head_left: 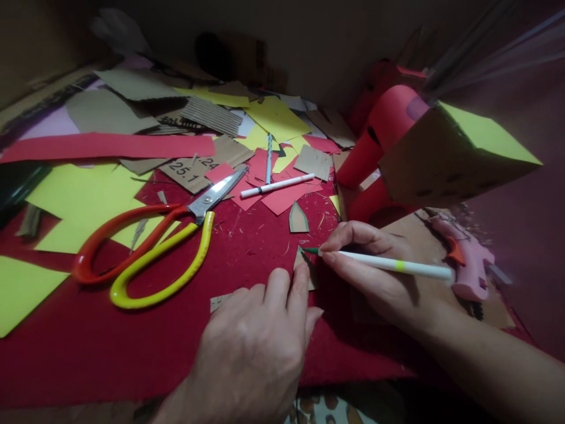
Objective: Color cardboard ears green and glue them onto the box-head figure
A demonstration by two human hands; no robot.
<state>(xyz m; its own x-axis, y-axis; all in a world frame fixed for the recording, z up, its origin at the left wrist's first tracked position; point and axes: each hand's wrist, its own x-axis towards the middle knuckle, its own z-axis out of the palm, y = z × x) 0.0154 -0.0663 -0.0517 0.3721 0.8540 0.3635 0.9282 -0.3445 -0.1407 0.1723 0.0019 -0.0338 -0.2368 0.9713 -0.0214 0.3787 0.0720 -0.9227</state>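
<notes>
Fingers of the right hand [384, 288] were clamped on a green-tipped marker [397, 265], nib at the peak of a cardboard piece [312, 275]. Left hand [260, 335], palm down, thumb apart, pressed that piece onto the bench [110, 359], probably steadying it; dim view. Right forearm [481, 353] angled in. Scissors [206, 203] lay left.

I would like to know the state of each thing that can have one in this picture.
White marker with yellow-green band: uncapped, held in right hand.
Pointed brown cardboard piece: pressed down under left hand, tip coloured green.
Small house-shaped cardboard piece: outlined green, lying flat, unheld.
Metal scissors with red and yellow handles: lying, unheld.
Slim white pen with black band: lying, cap unclear.
Pink plastic glue gun: lying, unheld.
</notes>
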